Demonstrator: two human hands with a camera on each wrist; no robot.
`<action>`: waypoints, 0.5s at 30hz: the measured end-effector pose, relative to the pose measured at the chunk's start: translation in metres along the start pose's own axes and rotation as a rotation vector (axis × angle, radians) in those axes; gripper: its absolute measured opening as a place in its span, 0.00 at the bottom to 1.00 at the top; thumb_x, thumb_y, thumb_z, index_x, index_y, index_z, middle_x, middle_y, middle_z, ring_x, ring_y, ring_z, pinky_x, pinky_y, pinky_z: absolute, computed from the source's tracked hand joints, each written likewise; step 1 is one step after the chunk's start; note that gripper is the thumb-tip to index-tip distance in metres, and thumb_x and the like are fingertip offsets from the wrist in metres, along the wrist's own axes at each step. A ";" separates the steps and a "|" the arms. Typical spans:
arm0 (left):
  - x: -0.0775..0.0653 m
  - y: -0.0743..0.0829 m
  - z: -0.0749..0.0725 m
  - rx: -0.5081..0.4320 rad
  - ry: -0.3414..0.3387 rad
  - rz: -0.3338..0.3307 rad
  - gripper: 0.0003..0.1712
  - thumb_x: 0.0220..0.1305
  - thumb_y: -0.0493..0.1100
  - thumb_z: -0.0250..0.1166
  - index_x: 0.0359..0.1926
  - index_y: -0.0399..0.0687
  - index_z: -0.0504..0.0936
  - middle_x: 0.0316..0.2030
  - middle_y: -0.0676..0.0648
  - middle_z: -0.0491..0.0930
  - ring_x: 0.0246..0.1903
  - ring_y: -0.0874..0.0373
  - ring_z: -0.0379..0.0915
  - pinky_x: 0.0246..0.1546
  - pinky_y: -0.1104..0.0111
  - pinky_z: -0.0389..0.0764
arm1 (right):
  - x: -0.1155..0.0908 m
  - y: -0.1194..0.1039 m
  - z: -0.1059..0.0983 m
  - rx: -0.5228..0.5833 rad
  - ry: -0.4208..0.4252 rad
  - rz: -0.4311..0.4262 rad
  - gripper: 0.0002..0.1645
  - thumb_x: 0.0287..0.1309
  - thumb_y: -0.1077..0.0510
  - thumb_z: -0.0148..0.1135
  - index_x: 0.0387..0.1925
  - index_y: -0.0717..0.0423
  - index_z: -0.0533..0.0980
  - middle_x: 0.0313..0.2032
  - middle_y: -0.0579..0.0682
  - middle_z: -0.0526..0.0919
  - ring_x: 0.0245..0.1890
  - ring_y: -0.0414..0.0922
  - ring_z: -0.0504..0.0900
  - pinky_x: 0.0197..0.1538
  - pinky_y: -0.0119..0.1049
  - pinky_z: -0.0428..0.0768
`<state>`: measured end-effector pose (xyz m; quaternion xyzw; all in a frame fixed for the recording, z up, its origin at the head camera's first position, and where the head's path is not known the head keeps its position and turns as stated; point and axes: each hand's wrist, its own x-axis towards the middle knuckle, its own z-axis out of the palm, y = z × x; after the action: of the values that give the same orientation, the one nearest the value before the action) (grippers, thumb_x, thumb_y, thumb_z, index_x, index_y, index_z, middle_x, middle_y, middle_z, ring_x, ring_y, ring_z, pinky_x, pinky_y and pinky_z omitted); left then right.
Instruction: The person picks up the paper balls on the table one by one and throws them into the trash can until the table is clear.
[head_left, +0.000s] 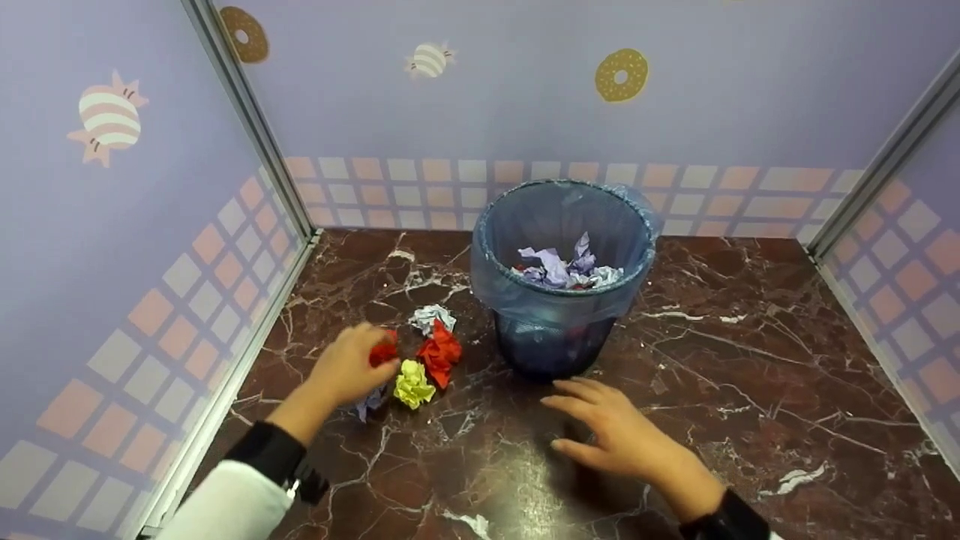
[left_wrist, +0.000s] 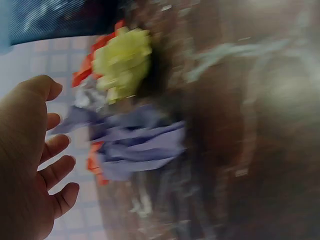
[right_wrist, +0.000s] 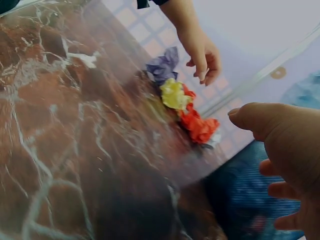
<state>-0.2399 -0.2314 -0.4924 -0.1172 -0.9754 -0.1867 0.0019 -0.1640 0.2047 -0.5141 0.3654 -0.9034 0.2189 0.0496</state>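
My left hand [head_left: 351,365] hovers beside a small pile of crumpled paper balls, its fingers loosely bent and nothing between them in the left wrist view. Under and beside it lie a red ball [head_left: 385,348] and a purple ball [left_wrist: 137,145], both partly hidden by the hand in the head view. Right of them sit a yellow ball [head_left: 413,385], a second red ball [head_left: 440,353] and a white ball [head_left: 432,319]. With fingers spread, my right hand [head_left: 619,433] is in front of the bin's base, holding nothing.
A dark mesh trash bin [head_left: 547,349] stands at the back centre, lined with a bluish plastic bag [head_left: 491,281]. Inside are purple, white and red crumpled papers [head_left: 555,268]. Patterned panels [head_left: 480,97] enclose the brown marbled tabletop [head_left: 720,360] at the back and both sides.
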 end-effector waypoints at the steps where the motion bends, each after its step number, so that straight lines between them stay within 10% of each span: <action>1: -0.004 -0.002 0.005 0.018 0.015 0.008 0.21 0.63 0.55 0.68 0.52 0.50 0.84 0.45 0.49 0.81 0.44 0.50 0.75 0.44 0.52 0.81 | 0.002 -0.002 0.003 0.008 -0.012 0.009 0.38 0.64 0.32 0.63 0.72 0.37 0.71 0.74 0.52 0.70 0.73 0.61 0.69 0.71 0.69 0.66; 15: -0.037 -0.018 0.057 0.055 0.157 0.009 0.14 0.55 0.46 0.71 0.43 0.49 0.84 0.41 0.47 0.78 0.44 0.47 0.76 0.42 0.52 0.81 | 0.013 -0.015 0.031 0.145 -0.024 0.015 0.37 0.66 0.31 0.60 0.72 0.39 0.71 0.74 0.54 0.70 0.74 0.63 0.67 0.73 0.67 0.65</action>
<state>-0.2054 -0.2356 -0.5539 -0.1066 -0.9764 -0.1687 0.0822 -0.1611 0.1735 -0.5338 0.3639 -0.8883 0.2800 0.0105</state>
